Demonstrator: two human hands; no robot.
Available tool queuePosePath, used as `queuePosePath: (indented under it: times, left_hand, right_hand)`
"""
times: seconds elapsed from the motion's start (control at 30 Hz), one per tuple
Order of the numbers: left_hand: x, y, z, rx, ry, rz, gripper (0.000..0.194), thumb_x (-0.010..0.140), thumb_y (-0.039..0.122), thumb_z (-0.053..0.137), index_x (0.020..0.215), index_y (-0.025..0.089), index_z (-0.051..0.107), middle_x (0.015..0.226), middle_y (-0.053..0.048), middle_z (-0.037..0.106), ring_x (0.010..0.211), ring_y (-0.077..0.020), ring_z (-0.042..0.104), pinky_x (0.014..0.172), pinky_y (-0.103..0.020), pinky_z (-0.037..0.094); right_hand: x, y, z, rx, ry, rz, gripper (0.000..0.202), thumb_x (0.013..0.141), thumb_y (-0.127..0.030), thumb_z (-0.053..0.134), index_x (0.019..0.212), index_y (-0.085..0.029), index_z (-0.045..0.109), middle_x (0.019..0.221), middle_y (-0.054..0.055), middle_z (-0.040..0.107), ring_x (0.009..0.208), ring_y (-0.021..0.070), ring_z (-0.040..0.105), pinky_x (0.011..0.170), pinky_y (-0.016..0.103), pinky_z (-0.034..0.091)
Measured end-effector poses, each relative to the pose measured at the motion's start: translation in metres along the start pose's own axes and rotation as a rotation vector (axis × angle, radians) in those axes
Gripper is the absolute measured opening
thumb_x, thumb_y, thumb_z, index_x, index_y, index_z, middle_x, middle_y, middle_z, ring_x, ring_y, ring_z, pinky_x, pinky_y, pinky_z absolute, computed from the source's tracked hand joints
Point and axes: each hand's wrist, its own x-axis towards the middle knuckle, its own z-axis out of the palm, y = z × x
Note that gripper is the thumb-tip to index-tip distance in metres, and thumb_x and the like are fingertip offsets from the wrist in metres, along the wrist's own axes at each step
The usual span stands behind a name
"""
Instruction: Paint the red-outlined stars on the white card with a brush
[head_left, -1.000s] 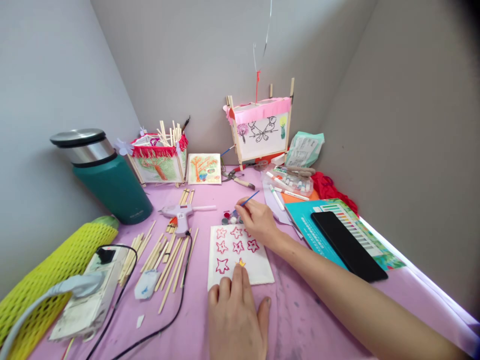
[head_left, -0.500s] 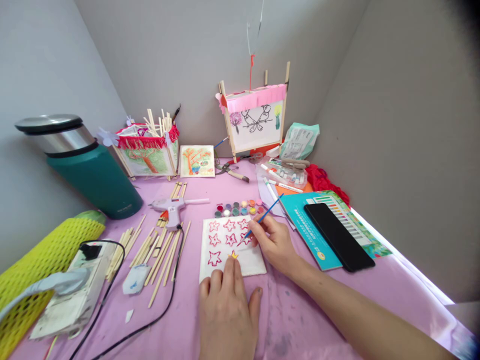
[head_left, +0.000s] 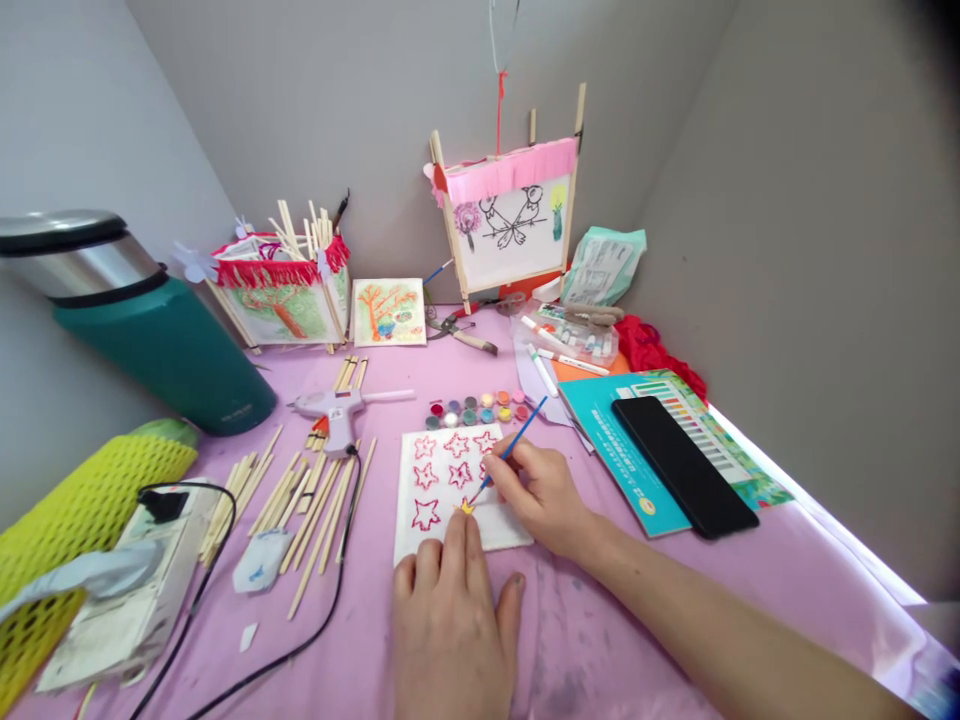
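Observation:
A white square sheet [head_left: 435, 538] with rows of red star outlines lies on the pink cloth. One small star [head_left: 466, 507] at its lower middle is yellow. My left hand [head_left: 455, 610] rests flat with fingers stretched out, fingertips on the sheet's lower edge, just below the yellow star. My right hand [head_left: 536, 490] pinches a thin blue paintbrush [head_left: 525, 426], whose tip is at the yellow star. Part of the right column of stars is hidden by my right hand. Small paint pots [head_left: 470, 404] stand in two rows behind the sheet.
Wooden sticks [head_left: 322, 510], a glue gun [head_left: 340, 410] with its black cord and a power strip [head_left: 127, 590] lie left, near a teal bottle [head_left: 165, 345]. On the right, a black phone [head_left: 682, 465] lies on a blue book [head_left: 615, 450]. A hanging paper lantern [head_left: 514, 225] is behind.
The brush tip has moved down and left from the middle row of stars to the yellow star. My left hand remains on the sheet. The view has shifted slightly.

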Motion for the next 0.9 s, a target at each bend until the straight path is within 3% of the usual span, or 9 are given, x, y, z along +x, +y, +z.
queuePosePath:
  times: [0.9]
  left_hand:
    - [-0.0014, -0.0009, -0.0003, -0.002, -0.002, -0.001, 0.044, 0.088, 0.037, 0.045, 0.118, 0.009, 0.06, 0.12, -0.009, 0.062, 0.091, -0.0258, 0.051, 0.076, -0.042, 0.037]
  right_hand:
    - [0.0, 0.0024, 0.0018, -0.043, -0.021, -0.052, 0.023, 0.092, -0.03, 0.046, 0.072, -0.019, 0.053, 0.056, -0.003, 0.052, 0.049, 0.0093, 0.047, 0.051, 0.022, 0.036]
